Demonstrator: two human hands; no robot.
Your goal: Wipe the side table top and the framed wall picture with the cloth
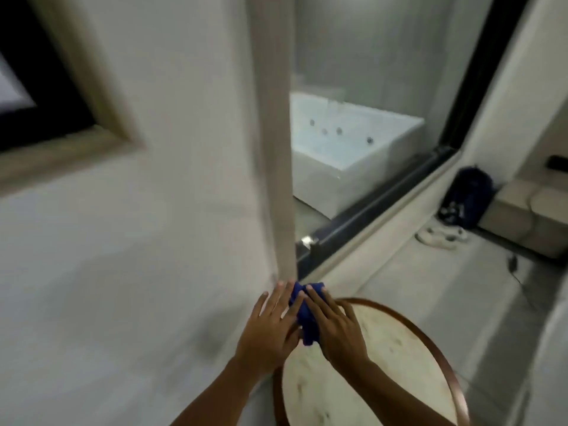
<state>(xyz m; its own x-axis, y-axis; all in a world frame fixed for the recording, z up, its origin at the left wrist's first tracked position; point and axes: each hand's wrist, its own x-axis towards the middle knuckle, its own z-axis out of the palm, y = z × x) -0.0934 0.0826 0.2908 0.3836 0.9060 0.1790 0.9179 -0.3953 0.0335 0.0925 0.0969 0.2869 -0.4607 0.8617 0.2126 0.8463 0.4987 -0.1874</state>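
A round side table (pixel 415 358) with a pale marble top and a brown rim stands at the bottom right, against the wall corner. A blue cloth (pixel 305 315) is bunched between my two hands above the table's far left edge. My left hand (pixel 270 327) presses on its left side with fingers stretched out. My right hand (pixel 335 327) lies over its right side. The framed wall picture (pixel 70 118), dark with a light wood frame, hangs on the white wall at the upper left, partly cut off by the view's edge.
A wall corner post (pixel 276 149) runs up just beyond my hands. Right of it a glass pane shows a white bathtub (pixel 353 149). A dark backpack (pixel 467 195), white shoes (pixel 439 238) and a beige seat (pixel 534 216) sit on the floor at the right.
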